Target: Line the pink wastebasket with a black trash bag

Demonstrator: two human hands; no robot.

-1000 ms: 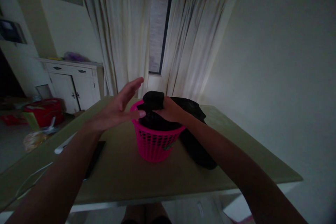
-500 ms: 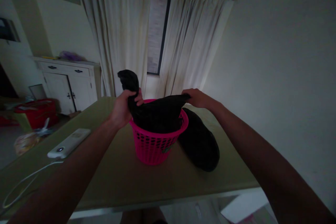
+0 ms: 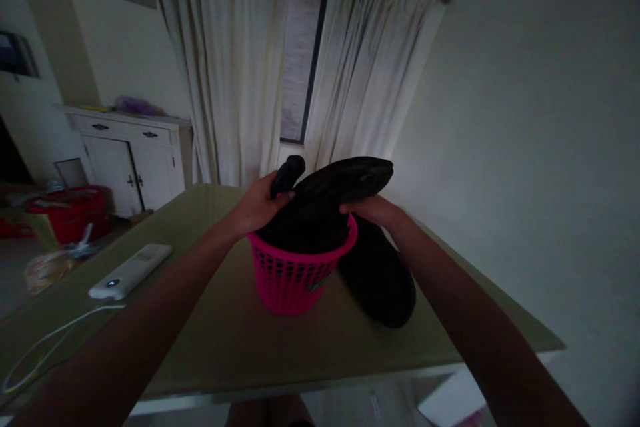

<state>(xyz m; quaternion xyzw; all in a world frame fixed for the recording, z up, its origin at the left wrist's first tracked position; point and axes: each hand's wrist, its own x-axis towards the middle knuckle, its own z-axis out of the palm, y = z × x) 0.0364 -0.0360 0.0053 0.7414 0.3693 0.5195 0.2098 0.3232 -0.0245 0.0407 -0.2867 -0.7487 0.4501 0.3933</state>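
Note:
A pink perforated basket stands on the olive table, filled with black cloth. My left hand grips a bunched end of that cloth at the basket's left rim. My right hand is closed on the cloth's other side, at the right rim, under a lifted fold. More of the black cloth trails down onto the table to the right of the basket.
A white power bank with a lit dot and a white cable lies on the table's left. Behind stand a white cabinet, a red bin, pale curtains and a window. The table's front edge is near me.
Both hands took hold of the black cloth and drew it up over the basket; the left hand has since come down from its raised hold, and the right hand lifted a fold.

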